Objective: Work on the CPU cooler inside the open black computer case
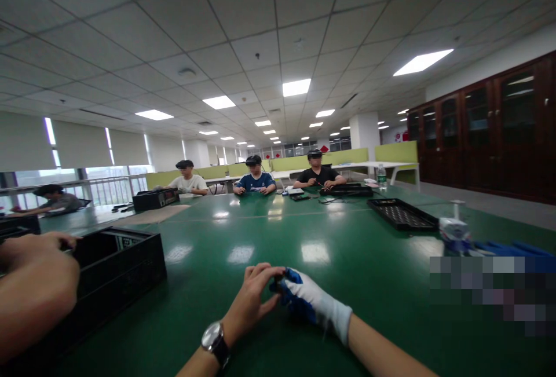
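Note:
My left hand (253,294), bare and with a wristwatch (212,336) on the wrist, meets my right hand over the green tabletop. A white work glove with blue-coated fingers covers my right hand (306,296). Between the fingertips of both hands is a small dark piece (278,278), mostly hidden, whose kind I cannot make out. Both hands are closed around it, the left with its thumb and fingers curved towards the glove.
At the left, another person's arm (39,290) reaches over a black box (125,267). A black tray (403,215) lies at the right, near a white container (454,232) and blue gloves (512,248). Several people sit across the green table (234,229); a bottle (381,178) stands at the far side.

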Demonstrator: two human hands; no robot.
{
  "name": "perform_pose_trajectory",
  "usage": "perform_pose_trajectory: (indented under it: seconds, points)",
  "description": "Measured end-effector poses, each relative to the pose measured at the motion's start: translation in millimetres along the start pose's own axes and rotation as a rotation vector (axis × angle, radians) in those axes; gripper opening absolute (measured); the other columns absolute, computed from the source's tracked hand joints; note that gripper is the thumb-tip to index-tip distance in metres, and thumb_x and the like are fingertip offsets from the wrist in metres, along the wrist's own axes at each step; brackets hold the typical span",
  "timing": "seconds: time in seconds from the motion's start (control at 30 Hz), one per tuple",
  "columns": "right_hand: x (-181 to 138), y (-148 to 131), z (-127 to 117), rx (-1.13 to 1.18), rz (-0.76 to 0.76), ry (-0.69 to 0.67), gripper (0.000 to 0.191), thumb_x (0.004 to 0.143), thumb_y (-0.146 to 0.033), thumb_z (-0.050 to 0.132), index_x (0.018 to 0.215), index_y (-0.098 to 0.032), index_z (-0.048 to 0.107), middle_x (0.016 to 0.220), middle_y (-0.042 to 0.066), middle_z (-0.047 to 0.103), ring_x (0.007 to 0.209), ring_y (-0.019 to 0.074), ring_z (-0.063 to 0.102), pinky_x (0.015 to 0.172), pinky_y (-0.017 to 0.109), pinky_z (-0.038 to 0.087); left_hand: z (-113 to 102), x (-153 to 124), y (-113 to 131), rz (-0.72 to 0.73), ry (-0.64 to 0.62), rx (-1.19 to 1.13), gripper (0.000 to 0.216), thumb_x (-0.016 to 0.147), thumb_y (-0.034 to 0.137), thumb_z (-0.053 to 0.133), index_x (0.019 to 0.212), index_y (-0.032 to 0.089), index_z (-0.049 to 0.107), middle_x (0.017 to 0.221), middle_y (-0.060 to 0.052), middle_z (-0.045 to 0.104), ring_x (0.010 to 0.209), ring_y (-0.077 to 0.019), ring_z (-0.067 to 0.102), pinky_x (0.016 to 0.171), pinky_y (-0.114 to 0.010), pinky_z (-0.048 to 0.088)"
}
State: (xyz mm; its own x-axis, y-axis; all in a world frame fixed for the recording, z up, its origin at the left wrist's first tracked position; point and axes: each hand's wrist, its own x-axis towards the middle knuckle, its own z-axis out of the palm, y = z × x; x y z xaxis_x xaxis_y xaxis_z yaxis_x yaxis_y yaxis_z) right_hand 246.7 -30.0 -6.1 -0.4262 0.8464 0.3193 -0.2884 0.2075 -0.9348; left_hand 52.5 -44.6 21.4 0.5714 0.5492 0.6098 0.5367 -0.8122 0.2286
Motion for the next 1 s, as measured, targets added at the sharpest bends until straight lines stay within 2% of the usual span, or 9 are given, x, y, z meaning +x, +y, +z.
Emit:
perform_pose_trajectory:
  seconds: [0.07,0.17,0.3,0.43,0.57,0.7,0.8,1.0]
  points:
    - [0.4,1.1,-0.6,-0.017,-0.036,-0.004,0.057,0.070,-0.059,0.083,0.106,-0.019,0.063,0.095,0.006,0.065,0.092,0.0219,0.062,0.082,0.035,0.049,0.6,-0.3,-0.2,0.061,0.000,0.036,0.043,0.089,0.015,0.058,0.130,0.025,0.053,0.145,-0.010,0.050,0.130,-0.0270,0.043,0.106,-0.045,0.034]
    - [1.6,1.8,0.3,-0.046,-0.068,0.016,0.052,0.071,-0.057,0.083,0.102,-0.019,0.065,0.092,0.005,0.065,0.092,0.0232,0.061,0.089,0.040,0.048,0.6,-0.5,-0.3,0.096,0.011,0.084,0.046,0.089,0.014,0.058,0.133,0.028,0.052,0.152,-0.008,0.042,0.133,-0.0273,0.040,0.108,-0.046,0.032]
    - [1.0,-3.2,7.1,-0.087,-0.079,0.053,0.047,0.073,-0.056,0.081,0.095,-0.017,0.067,0.091,0.006,0.067,0.090,0.0242,0.062,0.094,0.044,0.047,-2.3,0.3,-0.2,0.102,-0.005,0.097,0.050,0.088,0.012,0.057,0.134,0.029,0.051,0.145,-0.008,0.049,0.130,-0.0271,0.043,0.106,-0.046,0.034]
    - [-0.8,-8.2,11.7,-0.116,-0.084,0.074,0.051,0.073,-0.058,0.080,0.099,-0.016,0.069,0.096,0.009,0.069,0.098,0.0272,0.063,0.098,0.045,0.046,-6.6,1.8,1.7,0.100,-0.039,0.078,0.048,0.086,0.013,0.059,0.132,0.026,0.053,0.136,-0.010,0.056,0.124,-0.0272,0.047,0.103,-0.045,0.037]
    - [0.9,-3.3,7.9,-0.135,-0.098,0.109,0.057,0.068,-0.060,0.082,0.103,-0.016,0.069,0.106,0.010,0.069,0.103,0.0291,0.063,0.101,0.046,0.044,-8.2,2.3,4.1,0.098,-0.033,0.076,0.050,0.086,0.012,0.060,0.133,0.027,0.051,0.135,-0.008,0.055,0.123,-0.0265,0.048,0.102,-0.045,0.039]
    - [4.2,6.8,3.2,-0.155,-0.106,0.146,0.061,0.072,-0.062,0.078,0.111,-0.017,0.067,0.108,0.011,0.070,0.106,0.0311,0.063,0.098,0.047,0.046,-6.5,1.2,2.8,0.070,-0.027,0.091,0.053,0.086,0.011,0.059,0.134,0.031,0.050,0.140,-0.007,0.050,0.127,-0.0270,0.045,0.106,-0.048,0.037]
    - [5.1,10.1,2.5,-0.187,-0.125,0.154,0.057,0.076,-0.060,0.075,0.112,-0.017,0.067,0.113,0.012,0.069,0.109,0.0319,0.061,0.101,0.048,0.044,-5.0,0.6,1.7,0.040,-0.030,0.077,0.056,0.087,0.010,0.057,0.137,0.032,0.046,0.143,-0.006,0.046,0.130,-0.0271,0.042,0.109,-0.050,0.035]
    - [0.9,4.1,3.6,-0.250,-0.149,0.066,0.046,0.082,-0.049,0.071,0.111,-0.014,0.067,0.112,0.013,0.069,0.108,0.0311,0.062,0.102,0.047,0.044,-3.9,2.5,4.1,0.018,-0.050,0.045,0.059,0.086,0.010,0.056,0.139,0.032,0.043,0.144,-0.006,0.046,0.130,-0.0261,0.042,0.110,-0.049,0.034]
